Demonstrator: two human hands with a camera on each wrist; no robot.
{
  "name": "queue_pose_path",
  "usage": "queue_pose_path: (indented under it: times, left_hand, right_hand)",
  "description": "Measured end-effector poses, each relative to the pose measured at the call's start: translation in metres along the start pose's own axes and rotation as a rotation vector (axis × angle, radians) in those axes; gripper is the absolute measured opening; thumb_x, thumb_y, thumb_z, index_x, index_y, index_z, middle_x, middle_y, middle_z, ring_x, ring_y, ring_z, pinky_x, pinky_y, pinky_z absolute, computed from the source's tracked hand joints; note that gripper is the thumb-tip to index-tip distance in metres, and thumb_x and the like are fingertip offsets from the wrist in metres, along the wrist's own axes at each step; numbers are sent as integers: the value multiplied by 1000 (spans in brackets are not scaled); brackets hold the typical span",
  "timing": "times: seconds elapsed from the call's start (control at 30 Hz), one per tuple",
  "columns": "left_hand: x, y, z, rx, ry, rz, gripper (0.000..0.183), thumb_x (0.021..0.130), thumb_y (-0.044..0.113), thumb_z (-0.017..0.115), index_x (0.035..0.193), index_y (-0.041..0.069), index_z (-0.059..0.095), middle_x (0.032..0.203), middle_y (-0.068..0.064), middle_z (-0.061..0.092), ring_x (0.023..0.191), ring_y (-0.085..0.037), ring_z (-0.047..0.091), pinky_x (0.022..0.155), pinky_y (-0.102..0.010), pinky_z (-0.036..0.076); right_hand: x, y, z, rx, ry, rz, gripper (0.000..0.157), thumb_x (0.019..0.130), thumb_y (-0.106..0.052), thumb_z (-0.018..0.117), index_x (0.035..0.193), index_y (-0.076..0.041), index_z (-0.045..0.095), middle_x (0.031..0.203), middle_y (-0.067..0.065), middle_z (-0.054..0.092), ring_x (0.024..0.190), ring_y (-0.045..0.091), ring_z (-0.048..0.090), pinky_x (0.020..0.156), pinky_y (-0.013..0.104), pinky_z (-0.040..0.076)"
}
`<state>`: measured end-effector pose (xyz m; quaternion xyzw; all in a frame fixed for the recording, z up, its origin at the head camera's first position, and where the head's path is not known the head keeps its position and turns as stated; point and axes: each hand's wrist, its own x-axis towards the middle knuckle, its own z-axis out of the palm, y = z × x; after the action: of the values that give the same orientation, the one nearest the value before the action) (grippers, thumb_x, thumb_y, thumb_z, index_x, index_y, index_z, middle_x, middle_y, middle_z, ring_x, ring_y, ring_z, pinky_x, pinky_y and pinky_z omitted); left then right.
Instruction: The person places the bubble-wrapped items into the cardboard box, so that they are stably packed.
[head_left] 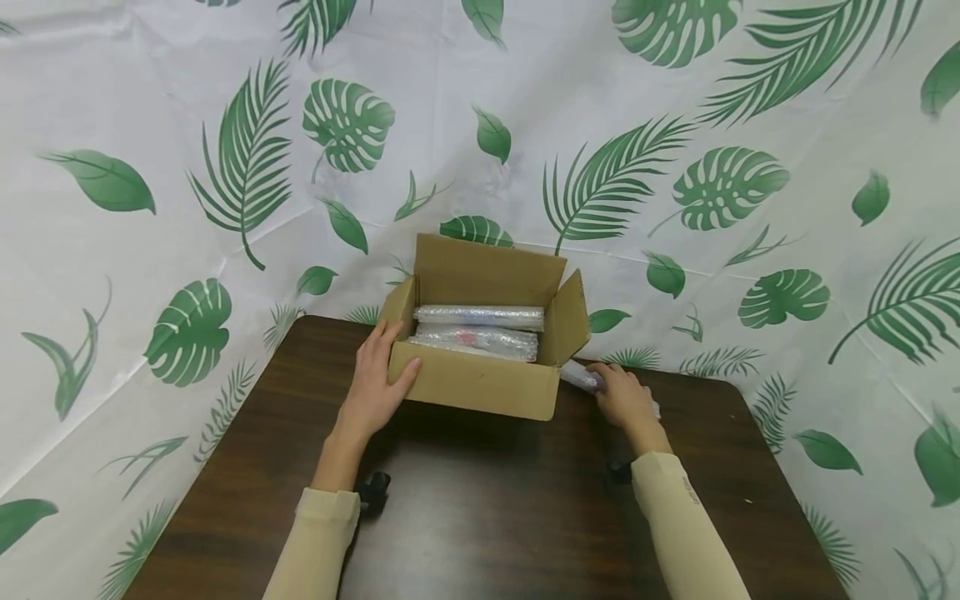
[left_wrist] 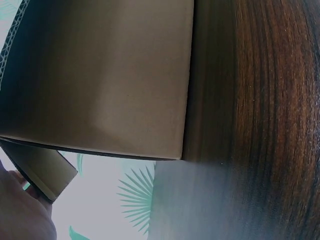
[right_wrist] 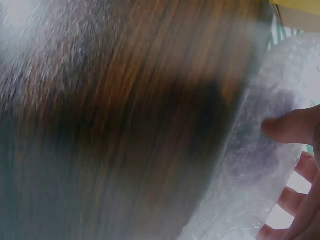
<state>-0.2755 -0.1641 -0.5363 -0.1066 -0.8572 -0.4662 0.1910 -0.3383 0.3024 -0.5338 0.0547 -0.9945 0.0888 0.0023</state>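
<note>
An open cardboard box (head_left: 480,387) stands near the far side of the table, its flaps raised. Several bubble-wrapped packages (head_left: 480,317) lie inside it; one shows a reddish patch through the wrap. My left hand (head_left: 372,375) holds the box's front left corner, fingers along the left flap and thumb on the front one. To the right of the box, my right hand (head_left: 624,396) grips another bubble-wrapped package (right_wrist: 250,160), thumb on one face and fingers on the other. Something purplish shows through its wrap; its exact kind is hidden.
The dark wood-grain table (head_left: 480,517) extends in front of the box. Behind it hangs a white cloth (head_left: 420,100) printed with green leaves. Black wrist devices (head_left: 372,492) sit under both forearms.
</note>
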Motion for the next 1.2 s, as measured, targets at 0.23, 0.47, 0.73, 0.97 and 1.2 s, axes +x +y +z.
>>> queue_pose_path:
  times: [0.23,0.47,0.73,0.97,1.2]
  left_hand:
    - [-2,1,2,-5,-6,-2,71,105,42,66,167,25,36,177,-18,24,161,-45,23,123,-74,29]
    - [-4,1,0,16,-1,-10,71,105,44,65,167,26,35,176,-18,24,161,-45,24,123,-73,29]
    - [-2,1,0,26,-7,-10,71,105,45,64,167,27,34,177,-18,23,161,-44,24,123,-73,28]
    - [0,3,-1,8,2,10,71,105,42,66,167,24,35,176,-20,24,160,-46,24,123,-72,28]
    - [-2,3,-1,15,5,8,70,106,43,65,167,24,36,176,-19,24,160,-46,25,123,-73,29]
  right_hand:
    - [-15,10,-19,16,63,18,49,102,-9,57,150,-19,59,149,22,60,130,55,58,96,80,46]
    - [-25,14,-41,47,150,39,51,101,-8,55,151,-17,57,148,22,61,127,55,62,89,76,51]
    - [-35,-9,-83,83,285,59,51,102,-8,55,153,-18,55,150,22,58,131,54,56,87,78,48]
    - [-40,-43,-132,161,457,-47,50,101,-6,54,150,-16,60,144,22,61,129,53,58,90,75,49]
    - [-36,-68,-159,174,529,-94,49,103,-8,57,150,-23,62,149,14,61,131,47,56,92,72,48]
